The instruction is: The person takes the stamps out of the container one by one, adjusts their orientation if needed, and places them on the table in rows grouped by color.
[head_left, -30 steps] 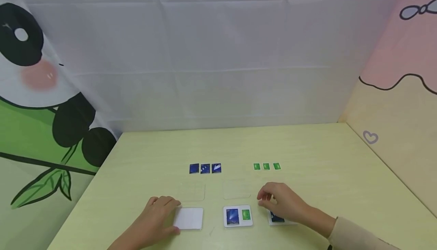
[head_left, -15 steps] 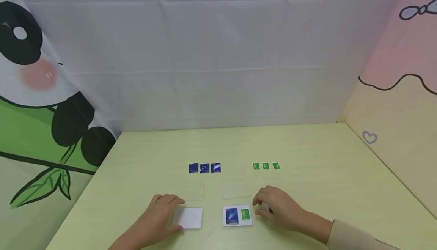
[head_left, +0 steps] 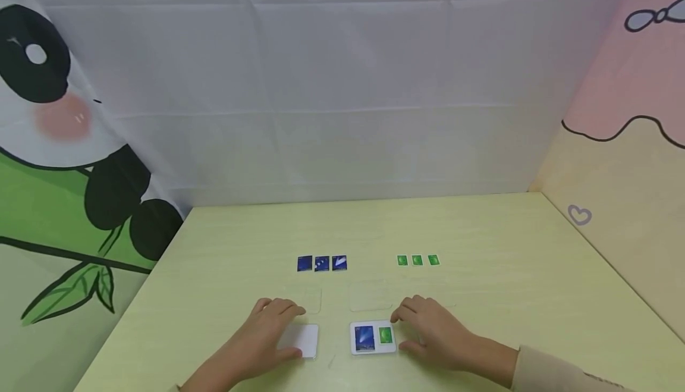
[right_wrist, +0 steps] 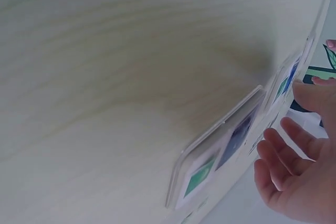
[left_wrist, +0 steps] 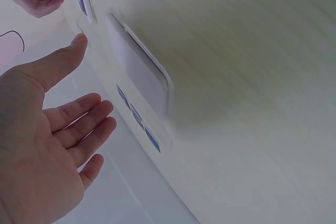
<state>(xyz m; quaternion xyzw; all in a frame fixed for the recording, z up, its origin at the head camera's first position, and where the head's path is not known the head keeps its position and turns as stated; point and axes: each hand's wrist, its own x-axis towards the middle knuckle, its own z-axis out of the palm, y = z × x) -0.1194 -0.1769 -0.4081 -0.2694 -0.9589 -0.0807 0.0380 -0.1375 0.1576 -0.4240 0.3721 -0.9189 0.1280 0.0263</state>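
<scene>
My left hand (head_left: 259, 339) hovers over the left part of a blank white card stack or slab (head_left: 304, 339), thumb and fingers spread. In the left wrist view the fingers are relaxed and hold nothing. My right hand (head_left: 440, 335) is at the right edge of a white card (head_left: 373, 337) bearing a blue picture and a small green one; whether it touches the edge cannot be told. A second card (right_wrist: 218, 153) with blue and green pictures lies beneath the right hand, hidden in the head view but plain in the right wrist view.
Farther back lie a row of small dark blue picture pieces (head_left: 322, 263) and a row of small green pieces (head_left: 417, 260). Faint clear rectangles (head_left: 370, 295) lie on the pale table (head_left: 481, 231) between the rows and cards. A white cloth (head_left: 348, 82) hangs behind.
My right hand has moved left, from over the rightmost card to the middle card's edge. The left hand has shifted right over the blank white piece. The cards stay in place.
</scene>
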